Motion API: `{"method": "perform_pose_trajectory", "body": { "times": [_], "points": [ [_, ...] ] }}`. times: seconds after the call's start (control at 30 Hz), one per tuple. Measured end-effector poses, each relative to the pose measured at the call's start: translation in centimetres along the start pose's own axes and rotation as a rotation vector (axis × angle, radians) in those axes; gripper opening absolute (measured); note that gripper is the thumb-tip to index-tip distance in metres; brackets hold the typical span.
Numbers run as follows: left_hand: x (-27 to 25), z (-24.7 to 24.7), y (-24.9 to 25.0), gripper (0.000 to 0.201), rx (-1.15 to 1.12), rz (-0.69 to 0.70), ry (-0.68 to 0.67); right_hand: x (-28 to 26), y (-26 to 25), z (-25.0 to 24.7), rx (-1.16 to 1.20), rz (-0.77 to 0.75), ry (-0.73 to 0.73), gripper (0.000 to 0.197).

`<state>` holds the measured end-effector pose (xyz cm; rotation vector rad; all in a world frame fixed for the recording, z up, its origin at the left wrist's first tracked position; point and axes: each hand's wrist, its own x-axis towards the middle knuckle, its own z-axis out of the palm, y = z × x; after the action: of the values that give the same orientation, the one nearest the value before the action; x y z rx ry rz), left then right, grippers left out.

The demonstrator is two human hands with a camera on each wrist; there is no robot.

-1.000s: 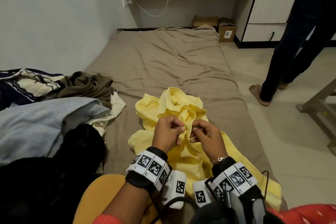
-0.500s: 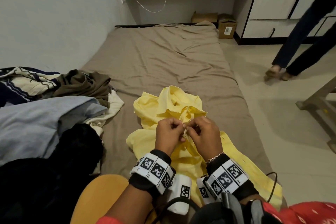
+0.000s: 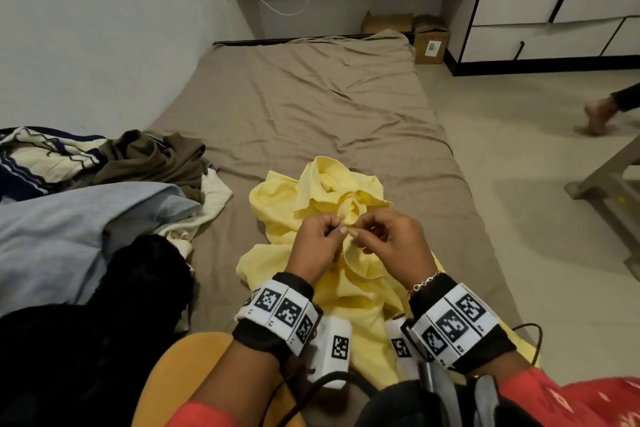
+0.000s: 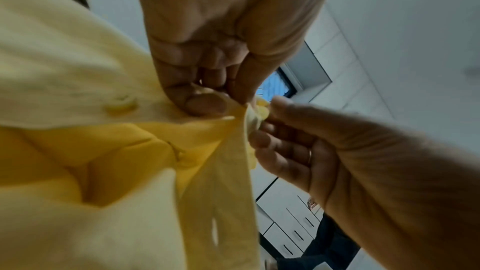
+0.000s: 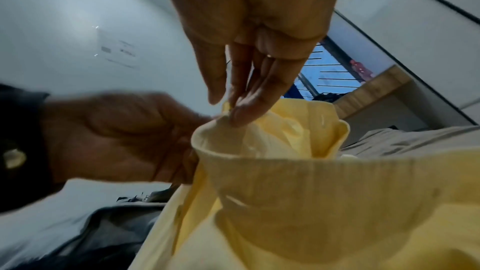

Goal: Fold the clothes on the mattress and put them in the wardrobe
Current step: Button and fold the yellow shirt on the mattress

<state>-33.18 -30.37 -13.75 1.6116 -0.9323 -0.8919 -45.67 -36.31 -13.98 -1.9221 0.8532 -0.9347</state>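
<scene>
Both hands raised over near end of brown-sheeted mattress (image 3: 311, 107): left hand (image 3: 320, 243) & right hand (image 3: 388, 241) fingertips pinch crumpled yellow cotton shirt (image 3: 304, 198) placket.

passer-by's foot (image 3: 596, 113) blurred, yellow shirt (image 3: 284, 198) partly hidden under hands (image 3: 349, 236)

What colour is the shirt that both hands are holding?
Pale yellow. The shirt shows best in the head view.
</scene>
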Motion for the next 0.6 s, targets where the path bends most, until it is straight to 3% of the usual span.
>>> {"method": "perform_pose_trajectory", "body": {
  "times": [0.17, 0.27, 0.33, 0.4, 0.5, 0.57, 0.6],
  "points": [
    [0.0, 0.6, 0.6, 0.03, 0.012, -0.015, -0.067, -0.2, 0.2, -0.6, -0.284, -0.156, -0.004, 0.012],
    [0.0, 0.9, 1.1, 0.033, -0.028, -0.104, -0.162, -0.5, 0.8, -1.4, -0.263, -0.175, -0.036, 0.016],
    [0.3, 0.9, 1.5, 0.032, -0.01, -0.146, -0.244, -0.7, 1.2, -1.8, -0.074, -0.087, -0.07, 0.007],
    [0.6, 0.8, 1.7, 0.029, 0.021, -0.139, -0.288, -0.8, 1.5, -2.0, 0.256, 0.105, -0.098, 0.011],
    [1.2, 1.6, 1.9, 0.025, 0.047, -0.078, -0.245, -1.0, 2.0, -2.2, 0.709, 0.419, -0.079, 0.009],
    [1.8, 2.0, 2.0, 0.025, -0.015, -0.08, -0.162, -1.2, 2.3, -2.4, 0.643, 0.415, -0.141, 0.008],
    [2.1, 2.0, 2.2, 0.024, -0.08, -0.094, -0.12, -1.3, 2.9, -2.4, 0.417, 0.338, -0.221, 0.018]
  ]
}}
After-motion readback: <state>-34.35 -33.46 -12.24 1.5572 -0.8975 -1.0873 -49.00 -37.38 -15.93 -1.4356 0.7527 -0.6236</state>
